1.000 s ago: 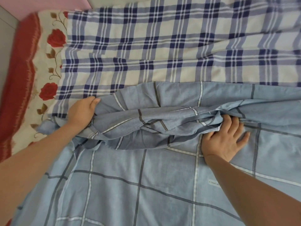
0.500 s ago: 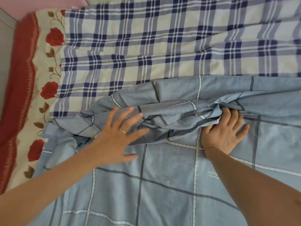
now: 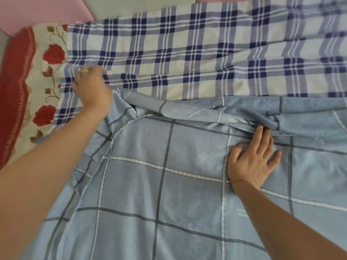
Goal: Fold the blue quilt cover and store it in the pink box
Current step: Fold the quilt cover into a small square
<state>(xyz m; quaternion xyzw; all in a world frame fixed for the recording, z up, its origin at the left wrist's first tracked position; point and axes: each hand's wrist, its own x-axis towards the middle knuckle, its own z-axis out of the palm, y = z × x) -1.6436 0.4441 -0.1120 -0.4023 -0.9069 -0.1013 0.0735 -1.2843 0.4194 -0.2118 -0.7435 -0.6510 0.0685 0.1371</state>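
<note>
The blue quilt cover (image 3: 169, 184), light blue with a grey and white grid, lies spread over the near half of the bed. Its far edge forms a rumpled fold (image 3: 216, 115) running left to right. My right hand (image 3: 253, 158) presses flat on the cover with fingers spread, fingertips against that fold. My left hand (image 3: 92, 87) is blurred and lies just past the cover's far left corner, on the plaid sheet, with nothing visibly in its fingers. A pink surface (image 3: 37, 12) shows at the top left; I cannot tell whether it is the box.
A navy and cream plaid sheet (image 3: 187, 53) covers the far half of the bed. Under it, along the left side, lies a cream blanket with red roses (image 3: 50, 53) and a red border (image 3: 16, 81).
My left hand let go of the bunched cover, swept flat across it, then moved up and left past its corner. The bunched fold is now flatter. My right hand stayed pressed in place.
</note>
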